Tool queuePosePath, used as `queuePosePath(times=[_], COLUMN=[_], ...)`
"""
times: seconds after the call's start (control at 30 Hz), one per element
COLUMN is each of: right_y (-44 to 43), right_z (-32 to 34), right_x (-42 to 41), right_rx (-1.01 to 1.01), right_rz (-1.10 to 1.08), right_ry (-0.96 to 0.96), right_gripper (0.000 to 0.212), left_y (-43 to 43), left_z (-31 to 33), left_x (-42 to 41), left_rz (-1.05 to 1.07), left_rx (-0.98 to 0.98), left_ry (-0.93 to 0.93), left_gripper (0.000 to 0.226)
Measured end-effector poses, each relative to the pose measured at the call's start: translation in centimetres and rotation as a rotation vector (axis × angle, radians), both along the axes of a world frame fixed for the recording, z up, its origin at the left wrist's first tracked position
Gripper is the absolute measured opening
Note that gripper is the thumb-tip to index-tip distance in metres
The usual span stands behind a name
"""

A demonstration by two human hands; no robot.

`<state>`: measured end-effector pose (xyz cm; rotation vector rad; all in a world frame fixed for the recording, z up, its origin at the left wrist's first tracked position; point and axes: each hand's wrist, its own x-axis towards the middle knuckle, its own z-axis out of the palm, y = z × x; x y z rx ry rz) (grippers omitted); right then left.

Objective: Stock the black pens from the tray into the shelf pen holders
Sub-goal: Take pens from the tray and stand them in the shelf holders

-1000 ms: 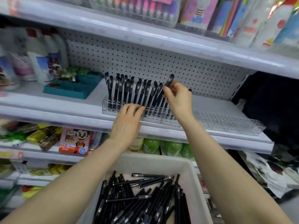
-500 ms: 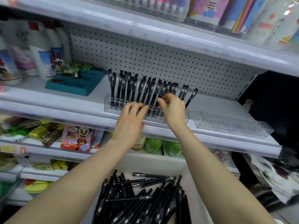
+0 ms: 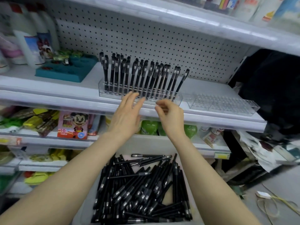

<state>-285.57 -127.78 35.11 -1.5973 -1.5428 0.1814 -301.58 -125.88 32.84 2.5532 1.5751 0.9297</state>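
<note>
Hovering at the front lip of a white shop shelf (image 3: 48, 98), a person's left grip (image 3: 128, 114) and right grip (image 3: 170, 116) hang side by side, near each other but apart, and neither holds a pen. The left grip is spread, its fingers (image 3: 134, 98) straight and pointing up at the front wall of a clear pen holder (image 3: 103, 92); blur there hides whether the tips touch the plastic. The right grip sits just below the holder's right half, its fingers loosely curled toward the thumb with nothing pinched between them. A row of standing black pens (image 3: 142, 75) fills the holder directly above and behind both grips, caps up, those toward the right end leaning right, and the last one (image 3: 183, 82) tilted most. Just beside it to the right on the same shelf lies a second clear pen holder (image 3: 222, 103), its grid of sockets showing through the plastic. Well below both grips, between the two forearms, a white tray (image 3: 154, 144) carries a heap of loose black pens (image 3: 138, 184) lying criss-crossed. Behind the holders runs a white pegboard (image 3: 162, 38). At the shelf's left stand a teal display block (image 3: 65, 70) and white bottles (image 3: 32, 43). On the shelf underneath are a cartoon-print box (image 3: 73, 125) and green packs (image 3: 149, 127).
</note>
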Motion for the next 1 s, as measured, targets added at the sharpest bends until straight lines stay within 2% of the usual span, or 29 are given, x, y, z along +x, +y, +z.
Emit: queuePosePath(times=[0.1, 0.23, 0.67, 0.73, 0.8, 0.93, 1.0], right_y=[-2.4, -4.8, -5.6, -5.6, -5.6, -5.8, -5.9], right_z=[-3.8, -8.0, -10.7, -10.8, -10.8, -10.7, -10.9], right_x=[0.0, 0.5, 1.1, 1.2, 1.2, 1.3, 1.2], right_rx=[-0.082, -0.225, -0.25, -0.244, -0.237, -0.246, -0.274], right_rz=[-0.011, 0.01, 0.022, 0.028, 0.032, 0.028, 0.025], right_ry=[0.008, 0.019, -0.124, -0.128, -0.118, -0.12, -0.148], right_gripper=[0.012, 0.014, 0.014, 0.014, 0.014, 0.014, 0.014], left_y=[-2.1, -4.3, -5.1, -5.5, -6.2, -6.8, -6.7], left_z=[-2.1, -6.4, -8.3, -8.3, -8.6, -9.6, -9.9], left_x=[0.4, 0.7, 0.6, 0.6, 0.8, 1.1, 1.1], left_rz=[-0.058, -0.132, -0.155, -0.18, -0.198, -0.087, -0.054], left_rx=[0.003, -0.058, -0.017, -0.026, -0.114, -0.312, -0.34], left_ry=[-0.086, -0.054, 0.061, 0.112, 0.211, 0.513, 0.555], left_gripper=[0.042, 0.022, 0.03, 0.031, 0.03, 0.022, 0.022])
